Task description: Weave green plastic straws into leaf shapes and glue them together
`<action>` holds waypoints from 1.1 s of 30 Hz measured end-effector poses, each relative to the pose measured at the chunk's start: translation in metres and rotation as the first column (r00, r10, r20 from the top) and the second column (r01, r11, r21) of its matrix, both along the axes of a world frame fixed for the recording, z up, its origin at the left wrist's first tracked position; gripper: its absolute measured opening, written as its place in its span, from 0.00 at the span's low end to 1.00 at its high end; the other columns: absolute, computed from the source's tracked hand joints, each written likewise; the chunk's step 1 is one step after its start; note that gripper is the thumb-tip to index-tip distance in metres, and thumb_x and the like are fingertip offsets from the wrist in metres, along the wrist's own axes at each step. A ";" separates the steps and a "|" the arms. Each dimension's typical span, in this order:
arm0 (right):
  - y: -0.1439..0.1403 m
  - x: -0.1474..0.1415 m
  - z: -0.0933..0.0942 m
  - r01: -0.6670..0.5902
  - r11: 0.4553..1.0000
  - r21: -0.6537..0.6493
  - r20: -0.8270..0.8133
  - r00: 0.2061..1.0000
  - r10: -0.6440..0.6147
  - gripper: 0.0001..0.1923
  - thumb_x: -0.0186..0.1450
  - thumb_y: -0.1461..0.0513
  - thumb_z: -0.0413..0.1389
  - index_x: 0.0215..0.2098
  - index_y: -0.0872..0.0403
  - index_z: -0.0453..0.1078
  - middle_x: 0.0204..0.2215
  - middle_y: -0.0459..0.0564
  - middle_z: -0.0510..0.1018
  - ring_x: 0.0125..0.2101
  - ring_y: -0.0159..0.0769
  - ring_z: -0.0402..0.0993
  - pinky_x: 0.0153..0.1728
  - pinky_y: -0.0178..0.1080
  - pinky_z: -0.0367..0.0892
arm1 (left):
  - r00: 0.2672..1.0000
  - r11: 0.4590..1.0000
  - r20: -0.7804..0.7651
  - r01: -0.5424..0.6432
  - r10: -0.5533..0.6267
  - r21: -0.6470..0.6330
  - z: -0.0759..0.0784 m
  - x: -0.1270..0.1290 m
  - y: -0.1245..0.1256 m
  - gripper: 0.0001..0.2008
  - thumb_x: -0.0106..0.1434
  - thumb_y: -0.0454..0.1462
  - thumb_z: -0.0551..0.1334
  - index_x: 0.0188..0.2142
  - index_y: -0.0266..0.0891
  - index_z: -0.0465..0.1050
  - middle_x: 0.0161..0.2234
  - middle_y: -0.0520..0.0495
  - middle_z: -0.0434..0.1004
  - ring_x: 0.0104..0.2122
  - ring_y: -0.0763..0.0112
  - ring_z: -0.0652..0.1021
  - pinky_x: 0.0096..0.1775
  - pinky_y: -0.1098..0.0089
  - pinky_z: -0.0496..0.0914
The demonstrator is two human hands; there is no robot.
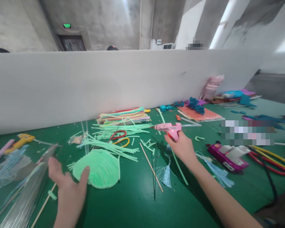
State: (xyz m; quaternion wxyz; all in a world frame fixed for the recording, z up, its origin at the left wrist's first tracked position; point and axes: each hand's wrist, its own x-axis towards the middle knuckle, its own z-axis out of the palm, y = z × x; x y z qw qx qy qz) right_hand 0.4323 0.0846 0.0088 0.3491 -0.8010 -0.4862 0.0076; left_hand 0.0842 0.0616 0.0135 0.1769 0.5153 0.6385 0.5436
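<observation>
My right hand [181, 147] is wrapped round the handle of a pink hot glue gun [168, 127], whose nozzle points left; a clear glue stick pokes out of its back. My left hand [68, 193] is open, thumb and fingers spread, at the left side of a mint-green fan-shaped piece made of pipe cleaners [99, 169]. The thumb overlaps that piece in view; whether it touches cannot be told. Loose mint pipe cleaners [118, 150] lie behind the piece, with red-handled scissors [118, 135] and a yellow-handled pair [125, 142] among them.
A yellow glue gun [22, 141] and clear plastic sleeves [26, 196] lie at left. Across the middle are a wooden stick [152, 167] and a blue tassel [166, 175]. A purple power strip [226, 158] with cables sits at right. A white partition [85, 85] borders the green table's back.
</observation>
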 end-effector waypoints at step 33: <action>-0.008 -0.014 -0.007 -0.057 0.997 0.043 -0.166 0.984 0.064 0.18 0.57 0.46 0.55 0.32 0.52 0.64 0.24 0.49 0.75 0.25 0.41 0.71 0.27 0.38 0.61 | 0.747 0.742 -0.505 -0.022 -0.433 -0.670 -0.001 -0.133 -0.042 0.28 0.59 0.60 0.46 0.21 0.46 0.72 0.23 0.48 0.78 0.22 0.62 0.74 0.31 0.65 0.65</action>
